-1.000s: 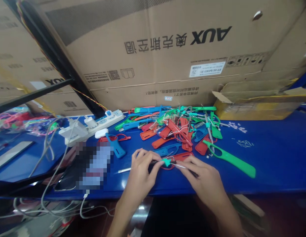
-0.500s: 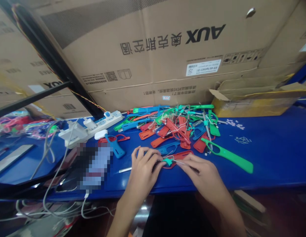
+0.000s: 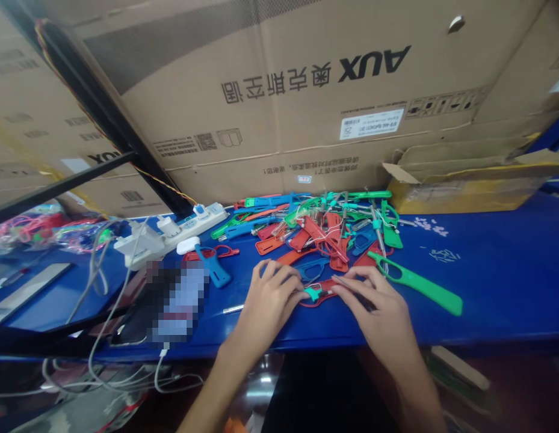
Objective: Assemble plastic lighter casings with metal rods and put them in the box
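Observation:
My left hand (image 3: 270, 307) and my right hand (image 3: 373, 307) work close together over a red plastic tag (image 3: 322, 294) lying on the blue table top (image 3: 500, 288). A small teal plastic clip (image 3: 312, 293) sits on the tag's thin wire loop, pinched at the tips of my left fingers. My right thumb and forefinger pinch a thin metal wire (image 3: 340, 279) near the clip. A silver metal rod (image 3: 233, 309) lies beyond my left hand. A heap of red, green and blue plastic tags (image 3: 318, 231) lies just beyond both hands, and a long green tag (image 3: 419, 285) lies right of it.
A blue tag (image 3: 213, 267) lies left of my hands beside a pixelated phone (image 3: 177, 304). Behind are a white power strip (image 3: 189, 225) with plugs and cables, large cardboard boxes (image 3: 297, 102), and a yellow-taped box (image 3: 460, 186). White scraps (image 3: 444, 255) lie right.
My left hand has shifted up and to the right. My right fingers have risen toward the wire, and the red tag with its teal clip sits slightly further right.

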{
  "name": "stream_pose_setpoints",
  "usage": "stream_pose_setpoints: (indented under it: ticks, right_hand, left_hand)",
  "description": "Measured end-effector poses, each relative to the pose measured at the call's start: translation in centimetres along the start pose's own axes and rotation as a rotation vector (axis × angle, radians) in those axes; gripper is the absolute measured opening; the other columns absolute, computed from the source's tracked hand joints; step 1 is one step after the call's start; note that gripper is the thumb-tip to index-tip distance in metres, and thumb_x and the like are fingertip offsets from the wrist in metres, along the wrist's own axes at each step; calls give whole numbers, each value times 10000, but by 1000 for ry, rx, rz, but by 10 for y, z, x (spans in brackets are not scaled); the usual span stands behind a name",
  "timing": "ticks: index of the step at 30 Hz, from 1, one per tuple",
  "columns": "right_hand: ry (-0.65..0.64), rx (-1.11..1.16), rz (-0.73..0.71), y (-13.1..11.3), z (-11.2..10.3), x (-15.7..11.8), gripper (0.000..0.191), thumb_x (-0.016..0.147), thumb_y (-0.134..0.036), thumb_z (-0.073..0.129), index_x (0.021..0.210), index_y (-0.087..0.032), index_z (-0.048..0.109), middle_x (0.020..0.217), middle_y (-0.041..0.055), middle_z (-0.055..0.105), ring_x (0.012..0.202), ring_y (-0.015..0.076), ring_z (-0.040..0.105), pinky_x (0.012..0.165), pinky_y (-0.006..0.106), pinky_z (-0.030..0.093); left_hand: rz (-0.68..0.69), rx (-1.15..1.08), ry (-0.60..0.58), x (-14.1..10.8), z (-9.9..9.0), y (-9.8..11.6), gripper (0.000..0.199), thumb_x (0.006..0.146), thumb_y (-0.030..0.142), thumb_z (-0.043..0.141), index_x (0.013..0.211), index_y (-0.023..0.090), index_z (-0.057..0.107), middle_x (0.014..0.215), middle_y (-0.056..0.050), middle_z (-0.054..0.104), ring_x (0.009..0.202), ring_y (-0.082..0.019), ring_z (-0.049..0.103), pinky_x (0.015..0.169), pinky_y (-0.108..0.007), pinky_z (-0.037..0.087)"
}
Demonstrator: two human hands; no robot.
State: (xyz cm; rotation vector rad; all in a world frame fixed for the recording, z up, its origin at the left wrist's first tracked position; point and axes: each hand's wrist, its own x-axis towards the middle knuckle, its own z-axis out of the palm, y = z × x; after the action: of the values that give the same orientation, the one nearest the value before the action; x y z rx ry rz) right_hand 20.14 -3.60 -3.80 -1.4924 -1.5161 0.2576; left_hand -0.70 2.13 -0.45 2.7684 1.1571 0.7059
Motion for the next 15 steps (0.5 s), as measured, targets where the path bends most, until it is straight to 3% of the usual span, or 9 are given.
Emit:
stream_pose_setpoints:
  ticks: [5, 10, 15]
  right_hand:
    - [-66, -197, 13, 2, 5, 0, 323, 1012, -472, 542, 919, -269, 776, 1052, 43, 714, 920, 218, 694, 705, 320, 486]
    - [-93, -198, -6, 5, 4, 3, 374, 1015, -510, 511, 877, -272, 766, 978, 33, 737, 896, 216, 695, 718, 329, 498]
    - [-114, -182, 11, 6, 3, 3, 385, 1011, -524, 513, 854, -275, 762, 988, 32, 747, 908, 226, 695, 727, 336, 499]
  left_hand:
    - [-6, -14, 8, -1, -1, 0, 110, 942, 330, 697, 899, 230, 711, 1040, -8, 738, 1004, -225, 588, 1016, -463, 348]
    - [-44, -3, 29, 2, -1, 0, 78, 933, 302, 715, 877, 253, 737, 1049, -7, 745, 1022, -233, 589, 1089, -521, 292]
    - [-61, -57, 3, 3, -2, -2, 88, 934, 329, 708, 875, 273, 740, 1038, 7, 744, 1010, -220, 592, 1044, -482, 317]
